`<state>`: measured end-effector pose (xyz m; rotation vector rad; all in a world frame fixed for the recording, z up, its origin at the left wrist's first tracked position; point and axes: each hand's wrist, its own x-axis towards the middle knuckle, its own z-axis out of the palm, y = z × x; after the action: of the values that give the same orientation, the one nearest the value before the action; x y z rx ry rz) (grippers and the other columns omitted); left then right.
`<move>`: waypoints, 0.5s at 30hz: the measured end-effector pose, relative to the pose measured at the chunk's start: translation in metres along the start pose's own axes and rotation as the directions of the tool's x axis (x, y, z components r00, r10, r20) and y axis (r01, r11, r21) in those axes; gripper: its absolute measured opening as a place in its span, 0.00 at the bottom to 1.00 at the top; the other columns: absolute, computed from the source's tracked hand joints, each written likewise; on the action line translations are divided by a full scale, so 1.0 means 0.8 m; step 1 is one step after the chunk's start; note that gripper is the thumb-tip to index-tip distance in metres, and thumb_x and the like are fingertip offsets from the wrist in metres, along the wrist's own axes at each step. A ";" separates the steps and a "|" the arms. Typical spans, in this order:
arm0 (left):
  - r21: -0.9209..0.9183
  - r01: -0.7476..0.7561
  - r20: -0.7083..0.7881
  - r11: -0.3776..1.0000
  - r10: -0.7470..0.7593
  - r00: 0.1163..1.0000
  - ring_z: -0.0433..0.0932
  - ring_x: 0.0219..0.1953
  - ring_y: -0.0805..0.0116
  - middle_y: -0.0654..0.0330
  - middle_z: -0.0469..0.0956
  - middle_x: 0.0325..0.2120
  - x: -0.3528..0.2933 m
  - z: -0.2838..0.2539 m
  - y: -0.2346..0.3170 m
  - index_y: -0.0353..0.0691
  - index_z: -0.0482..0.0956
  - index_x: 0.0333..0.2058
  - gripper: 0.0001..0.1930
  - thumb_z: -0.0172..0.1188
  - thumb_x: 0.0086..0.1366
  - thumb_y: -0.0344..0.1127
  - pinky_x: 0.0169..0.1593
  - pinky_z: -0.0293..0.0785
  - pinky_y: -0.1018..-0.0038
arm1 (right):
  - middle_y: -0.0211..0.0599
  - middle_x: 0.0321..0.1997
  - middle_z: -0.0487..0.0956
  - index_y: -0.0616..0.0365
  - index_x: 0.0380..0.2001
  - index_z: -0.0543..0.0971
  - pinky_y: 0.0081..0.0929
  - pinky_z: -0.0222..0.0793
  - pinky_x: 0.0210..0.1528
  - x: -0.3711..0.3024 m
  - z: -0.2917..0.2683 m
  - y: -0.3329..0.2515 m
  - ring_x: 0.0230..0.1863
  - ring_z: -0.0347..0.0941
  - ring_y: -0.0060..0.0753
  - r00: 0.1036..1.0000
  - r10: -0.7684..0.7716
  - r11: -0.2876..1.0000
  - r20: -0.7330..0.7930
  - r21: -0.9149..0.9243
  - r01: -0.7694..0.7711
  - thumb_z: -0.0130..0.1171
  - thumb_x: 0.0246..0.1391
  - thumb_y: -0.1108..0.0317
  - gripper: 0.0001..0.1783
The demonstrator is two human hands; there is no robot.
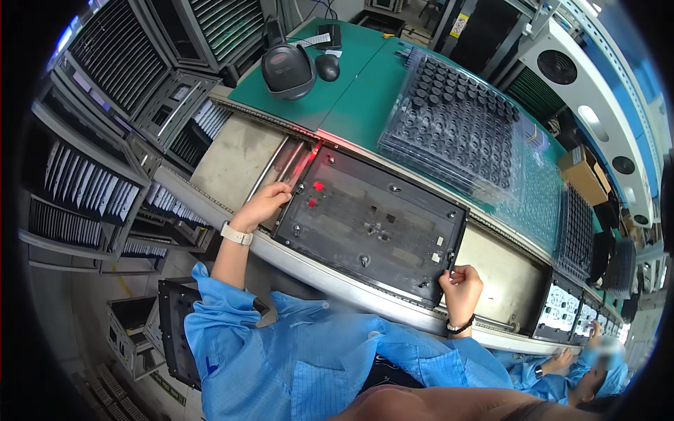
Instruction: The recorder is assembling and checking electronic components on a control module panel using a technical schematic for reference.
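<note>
A flat black fixture tray (pixel 351 224) lies across the metal conveyor in front of me. It carries several small metal knobs, two red pieces at its upper left and pale pads at its right end. My left hand (pixel 267 205), with a pale watch on its wrist, has its fingers closed on the tray's left edge. At the opposite end, my right hand (pixel 463 286), wearing a dark bracelet, pinches the tray's right edge near a small black clip. The fingertips of that hand partly hide the spot they grip.
Beyond the conveyor (pixel 498 270), a green bench carries a clear plastic tray (pixel 456 126) of black round parts, a black scanner (pixel 288 69) and a mouse (pixel 328 67). Slotted racks (pixel 91 182) stand left. A co-worker (pixel 583 372) in blue works at right beside fixtures with white boards (pixel 559 309).
</note>
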<state>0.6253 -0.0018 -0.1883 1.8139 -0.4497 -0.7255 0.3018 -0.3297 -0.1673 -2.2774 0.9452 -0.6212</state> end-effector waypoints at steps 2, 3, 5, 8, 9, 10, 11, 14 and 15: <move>-0.021 -0.009 0.010 1.000 0.009 1.000 0.70 0.38 0.80 0.70 0.73 0.33 0.004 -0.003 -0.009 0.34 0.75 0.39 0.07 0.53 0.66 0.31 0.45 0.67 0.81 | 0.36 0.18 0.76 0.66 0.25 0.77 0.21 0.69 0.25 -0.003 0.000 0.000 0.20 0.73 0.24 1.000 0.000 1.000 -0.005 0.013 0.000 0.69 0.40 0.75 0.10; -0.040 0.004 -0.007 0.999 -0.004 1.000 0.70 0.38 0.80 0.70 0.73 0.32 0.008 -0.001 -0.011 0.34 0.75 0.38 0.07 0.53 0.66 0.31 0.45 0.67 0.81 | 0.37 0.19 0.77 0.66 0.25 0.77 0.23 0.70 0.25 -0.002 -0.001 0.000 0.20 0.74 0.26 1.000 0.004 1.000 0.028 -0.007 -0.004 0.69 0.40 0.75 0.10; -0.062 0.014 -0.027 0.998 -0.016 0.999 0.70 0.38 0.80 0.70 0.73 0.32 0.016 0.000 -0.017 0.35 0.75 0.38 0.06 0.53 0.66 0.31 0.44 0.67 0.81 | 0.39 0.19 0.77 0.66 0.25 0.77 0.25 0.71 0.26 -0.003 0.000 0.007 0.20 0.75 0.29 0.998 0.007 1.000 0.059 -0.026 -0.006 0.68 0.40 0.74 0.10; -0.058 0.025 0.053 0.998 -0.022 0.998 0.70 0.38 0.81 0.70 0.73 0.32 0.022 -0.005 -0.025 0.35 0.76 0.37 0.06 0.53 0.66 0.30 0.44 0.67 0.82 | 0.39 0.19 0.77 0.66 0.25 0.77 0.25 0.71 0.25 0.000 0.002 0.006 0.20 0.75 0.29 0.999 0.014 1.000 0.042 0.023 -0.015 0.68 0.40 0.74 0.10; -0.043 0.033 0.032 0.999 -0.032 0.999 0.70 0.38 0.80 0.69 0.74 0.32 0.018 -0.004 -0.022 0.34 0.76 0.36 0.06 0.53 0.66 0.31 0.44 0.67 0.80 | 0.39 0.19 0.77 0.66 0.25 0.77 0.25 0.71 0.25 0.001 0.002 0.005 0.20 0.75 0.29 0.999 0.004 1.000 0.053 0.026 -0.005 0.68 0.40 0.74 0.10; -0.029 0.042 0.007 0.999 -0.042 0.999 0.71 0.37 0.79 0.68 0.75 0.32 0.015 -0.004 -0.019 0.34 0.76 0.35 0.07 0.54 0.67 0.32 0.44 0.68 0.79 | 0.37 0.19 0.77 0.67 0.25 0.77 0.23 0.70 0.26 0.002 0.001 0.004 0.20 0.74 0.26 0.998 0.008 1.000 0.070 0.013 -0.008 0.68 0.41 0.74 0.10; 0.053 -0.015 0.036 0.998 0.013 0.999 0.71 0.38 0.77 0.67 0.76 0.33 0.013 -0.006 -0.015 0.32 0.77 0.36 0.09 0.54 0.68 0.34 0.44 0.69 0.77 | 0.36 0.19 0.77 0.68 0.25 0.77 0.21 0.70 0.26 0.004 0.000 0.002 0.20 0.73 0.24 0.996 0.008 1.000 0.089 0.001 -0.008 0.68 0.41 0.75 0.10; 0.384 -0.093 -0.046 0.919 0.120 0.992 0.74 0.43 0.70 0.57 0.79 0.38 -0.006 -0.037 0.004 0.30 0.78 0.43 0.16 0.55 0.69 0.40 0.49 0.70 0.73 | 0.38 0.19 0.79 0.66 0.24 0.80 0.23 0.68 0.26 0.011 -0.022 0.000 0.21 0.73 0.24 0.988 -0.030 0.999 0.150 -0.030 0.035 0.71 0.46 0.70 0.11; 0.563 -0.110 -0.149 0.819 0.231 0.961 0.75 0.44 0.67 0.53 0.79 0.38 -0.022 -0.058 0.013 0.31 0.78 0.44 0.16 0.55 0.69 0.41 0.50 0.71 0.71 | 0.39 0.20 0.79 0.65 0.22 0.80 0.24 0.70 0.27 0.015 -0.028 -0.005 0.22 0.76 0.28 0.997 -0.028 0.998 0.077 -0.060 0.033 0.71 0.46 0.69 0.11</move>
<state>0.6436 0.0380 -0.1635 2.3245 -0.7249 -0.2754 0.2977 -0.3437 -0.1461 -2.3566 0.9059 -0.5208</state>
